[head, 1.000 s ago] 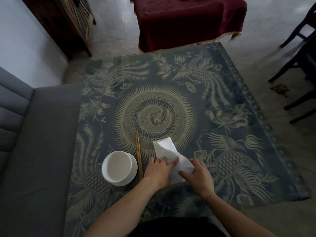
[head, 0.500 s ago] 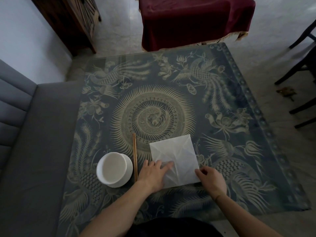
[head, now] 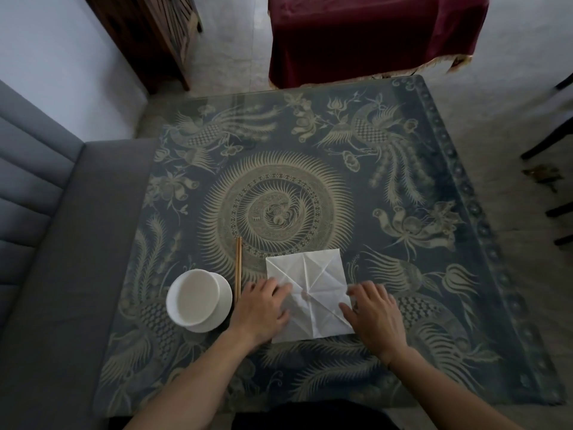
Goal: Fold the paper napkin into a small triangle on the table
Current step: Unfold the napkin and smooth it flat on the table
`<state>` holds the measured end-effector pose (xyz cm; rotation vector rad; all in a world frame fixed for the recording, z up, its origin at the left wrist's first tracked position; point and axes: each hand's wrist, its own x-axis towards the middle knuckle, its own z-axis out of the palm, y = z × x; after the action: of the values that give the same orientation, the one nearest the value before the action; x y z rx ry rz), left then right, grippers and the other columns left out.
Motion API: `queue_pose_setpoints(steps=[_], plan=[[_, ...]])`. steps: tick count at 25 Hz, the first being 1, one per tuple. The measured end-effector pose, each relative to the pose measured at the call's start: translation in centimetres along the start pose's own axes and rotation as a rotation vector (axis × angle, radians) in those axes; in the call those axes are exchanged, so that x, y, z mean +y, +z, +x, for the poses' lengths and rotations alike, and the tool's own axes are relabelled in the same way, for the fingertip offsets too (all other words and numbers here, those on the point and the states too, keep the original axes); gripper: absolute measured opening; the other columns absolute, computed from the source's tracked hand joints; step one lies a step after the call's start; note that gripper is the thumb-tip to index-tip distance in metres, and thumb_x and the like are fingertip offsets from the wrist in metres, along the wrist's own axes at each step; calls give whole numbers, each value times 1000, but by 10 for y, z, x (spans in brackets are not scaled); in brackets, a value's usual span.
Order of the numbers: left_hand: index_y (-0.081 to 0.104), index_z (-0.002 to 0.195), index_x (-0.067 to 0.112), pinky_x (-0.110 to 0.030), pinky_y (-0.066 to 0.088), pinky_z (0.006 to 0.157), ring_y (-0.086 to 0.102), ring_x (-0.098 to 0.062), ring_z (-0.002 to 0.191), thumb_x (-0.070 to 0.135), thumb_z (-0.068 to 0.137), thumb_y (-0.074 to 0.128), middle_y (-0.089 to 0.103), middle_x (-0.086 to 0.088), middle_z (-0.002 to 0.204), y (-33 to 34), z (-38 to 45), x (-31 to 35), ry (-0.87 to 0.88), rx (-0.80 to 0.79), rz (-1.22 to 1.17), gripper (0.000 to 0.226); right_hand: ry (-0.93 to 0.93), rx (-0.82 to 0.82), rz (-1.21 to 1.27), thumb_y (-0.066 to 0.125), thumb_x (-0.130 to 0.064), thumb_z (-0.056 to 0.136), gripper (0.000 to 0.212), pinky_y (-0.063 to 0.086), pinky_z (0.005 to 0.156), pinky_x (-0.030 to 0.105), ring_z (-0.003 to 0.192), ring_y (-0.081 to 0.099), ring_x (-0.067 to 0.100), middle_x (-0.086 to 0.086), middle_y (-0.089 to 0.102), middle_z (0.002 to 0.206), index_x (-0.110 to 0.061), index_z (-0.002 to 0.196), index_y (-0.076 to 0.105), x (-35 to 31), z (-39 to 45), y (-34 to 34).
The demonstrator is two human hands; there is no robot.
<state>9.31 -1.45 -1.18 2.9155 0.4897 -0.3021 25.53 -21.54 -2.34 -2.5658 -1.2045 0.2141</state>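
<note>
The white paper napkin (head: 313, 283) lies spread flat as a square on the patterned table (head: 279, 144), near its front edge, with crease lines crossing it. My left hand (head: 263, 308) rests palm down on the napkin's left side, fingers pressing the paper. On the napkin's right edge sits my right hand (head: 373, 315), fingers curled and touching the paper. Neither hand lifts the napkin; the lower left corner is hidden under my left hand.
A white bowl on a saucer (head: 198, 299) stands left of my left hand. A pair of wooden chopsticks (head: 238, 266) lies between bowl and napkin. A grey sofa (head: 46, 243) borders the table's left, dark chair legs (head: 555, 141) stand right, and a maroon-draped table (head: 356, 35) stands behind.
One second ago the napkin was folded and held between both hands; it is now opened out flat. Both hands have settled on its left and right sides.
</note>
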Motion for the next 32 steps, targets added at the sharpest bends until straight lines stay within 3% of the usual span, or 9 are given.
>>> queue_pose_setpoints(steps=[2,4,5,7,10,14,17,25,32], plan=[[48,135,20,-42,39,98,53,-27,116,52,83,47,53,-4,125,3,4,4,41,90,-40,61,-155,-77,-61,64,-52,86,62,47,94,47,124,52,32,6,56,136,-15,134,54,-10,14,2],[28,150,15,-44,17,117,22,-27,145,60,86,46,28,-7,155,9,13,9,71,10,-62,80,-244,-284,-159,42,-65,92,88,20,118,50,149,8,31,7,9,163,-12,155,12,-17,29,10],[13,154,14,-45,3,119,0,-23,150,67,86,43,6,-6,163,12,18,11,75,-58,-42,93,-283,-382,-206,31,-72,91,95,5,121,51,149,-13,29,7,-13,162,-13,155,-7,-18,35,13],[-11,154,15,-46,-14,117,-26,-17,146,83,79,34,-24,-2,161,17,26,11,73,-140,-4,111,-357,-459,-269,22,-79,86,102,-8,119,50,144,-30,27,9,-30,158,-12,151,-21,-20,45,18],[-21,152,16,-45,-11,118,-30,-16,144,81,83,27,-33,0,158,23,29,7,57,-122,-82,105,-319,-406,-229,18,-68,95,88,-7,121,46,145,-27,22,11,-25,160,-9,152,-15,-20,50,23],[-8,155,11,-44,5,122,-14,-19,149,52,100,22,-15,-6,164,40,28,29,-66,72,-207,75,-221,-315,-149,21,-45,102,69,4,121,46,149,-13,24,13,-8,163,-6,154,-2,-30,38,38],[2,155,8,-42,2,121,-7,-20,150,46,103,15,-3,-9,164,52,35,45,-168,106,-231,66,-211,-295,-113,16,-36,100,64,6,121,47,150,-8,24,11,-4,164,-8,155,2,-37,37,51],[11,155,10,-47,2,120,-3,-19,151,59,100,11,4,-8,164,61,39,34,-204,72,-141,74,-115,-244,-119,28,-51,98,73,4,119,50,150,3,25,8,6,163,-9,155,12,-29,36,64],[7,156,11,-52,4,120,-5,-20,151,58,99,13,1,-8,164,59,30,13,-283,63,-109,73,41,-192,-177,15,-59,99,73,0,119,54,150,-1,21,2,4,165,-15,156,3,-7,33,59]])
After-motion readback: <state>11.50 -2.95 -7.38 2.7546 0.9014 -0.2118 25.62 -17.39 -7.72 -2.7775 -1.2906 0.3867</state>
